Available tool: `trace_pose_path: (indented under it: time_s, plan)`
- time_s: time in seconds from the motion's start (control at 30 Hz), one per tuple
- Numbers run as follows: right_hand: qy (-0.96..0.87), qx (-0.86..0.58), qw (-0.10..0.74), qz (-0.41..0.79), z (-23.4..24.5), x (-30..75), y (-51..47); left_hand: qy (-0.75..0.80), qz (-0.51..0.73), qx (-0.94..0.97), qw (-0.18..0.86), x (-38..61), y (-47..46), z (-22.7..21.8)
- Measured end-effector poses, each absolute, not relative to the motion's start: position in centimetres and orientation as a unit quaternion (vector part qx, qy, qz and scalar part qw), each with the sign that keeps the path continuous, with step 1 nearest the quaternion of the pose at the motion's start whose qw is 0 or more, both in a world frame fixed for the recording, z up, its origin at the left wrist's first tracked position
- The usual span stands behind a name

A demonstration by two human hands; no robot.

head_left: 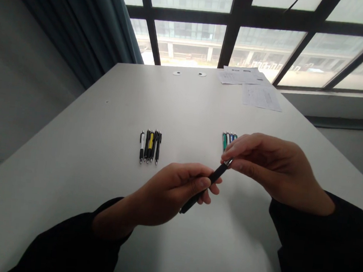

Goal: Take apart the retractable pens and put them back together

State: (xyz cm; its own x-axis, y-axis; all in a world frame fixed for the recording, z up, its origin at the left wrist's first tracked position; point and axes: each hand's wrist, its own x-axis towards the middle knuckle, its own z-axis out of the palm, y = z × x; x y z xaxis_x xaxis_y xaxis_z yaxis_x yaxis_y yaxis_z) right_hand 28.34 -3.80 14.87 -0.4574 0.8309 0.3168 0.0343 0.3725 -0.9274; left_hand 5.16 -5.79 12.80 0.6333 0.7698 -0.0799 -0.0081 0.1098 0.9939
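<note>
A black pen (pixel 219 171) with a silver tip is held in the air over the white table, slanting up to the right. My left hand (pixel 176 191) grips its barrel between thumb and fingers. At the silver tip, the thumb and fingers of my right hand (pixel 268 165) pinch the end. Left of my hands lies a row of several pens (pixel 150 143), mostly black, one with a yellow barrel and one with a white barrel. Behind my right hand, a second group of pens (pixel 224 141) with green, white and blue barrels is partly hidden.
Printed paper sheets (pixel 262 94) lie at the table's far right corner. Two round white discs with dark centres (pixel 177 73) sit near the far edge of the white table (pixel 124 92). Beyond are dark-framed windows (pixel 191 38) and a blue-grey curtain (pixel 99 21).
</note>
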Motion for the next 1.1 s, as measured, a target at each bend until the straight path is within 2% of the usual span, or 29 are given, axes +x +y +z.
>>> trace_pose_path:
  time_s: [0.47,0.67,0.83,1.0,1.1]
  plan:
    - [-0.858,-0.350,0.285,0.244,15.37,28.55,-3.15,0.354,0.238,0.616,0.662,5.13,-5.72,12.17]
    - [-0.812,-0.355,0.306,0.350,15.29,28.46,-3.55,0.369,0.236,0.634,0.638,4.83,-5.65,12.29]
    - [-0.829,-0.392,0.283,0.282,15.41,28.10,-3.56,0.363,0.230,0.662,0.614,4.71,-5.62,12.50]
    - [-0.837,-0.375,0.259,0.302,15.37,27.92,-3.54,0.374,0.222,0.697,0.570,4.55,-5.46,12.13]
    - [-0.851,-0.387,0.236,0.265,15.09,27.90,-3.45,0.379,0.215,0.712,0.551,4.41,-5.36,11.87]
